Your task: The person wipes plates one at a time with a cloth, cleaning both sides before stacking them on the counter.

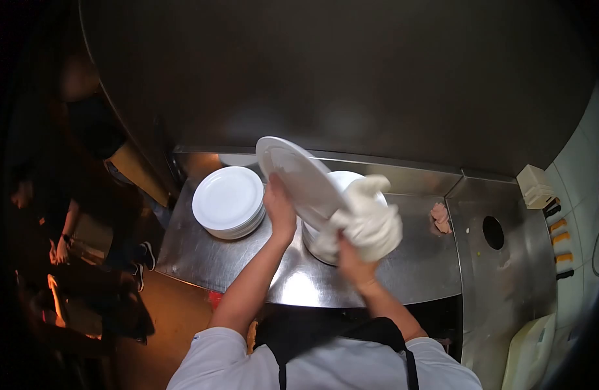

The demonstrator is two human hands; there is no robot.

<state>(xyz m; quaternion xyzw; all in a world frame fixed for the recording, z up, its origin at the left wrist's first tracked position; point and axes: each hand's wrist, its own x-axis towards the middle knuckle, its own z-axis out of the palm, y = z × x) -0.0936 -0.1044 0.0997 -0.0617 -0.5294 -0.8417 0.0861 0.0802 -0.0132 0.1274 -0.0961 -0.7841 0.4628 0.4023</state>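
Note:
My left hand (281, 211) grips a white plate (296, 175) by its edge, and the plate is tilted up on its side. In my right hand (355, 265) is a bunched white cloth (371, 224), blurred by motion, which covers the plate's lower right edge. Behind the cloth a second stack of white plates (346, 177) is partly hidden on the steel counter. To the left of my left hand stands a neat stack of white plates (228, 198).
The steel counter (416, 279) has a crumpled pink cloth (440, 218) at right. Beyond it is a steel surface with a round hole (492, 233). Several knife handles (560, 238) line the tiled wall beside a white box (535, 186). People (65, 240) are in the dim area at left.

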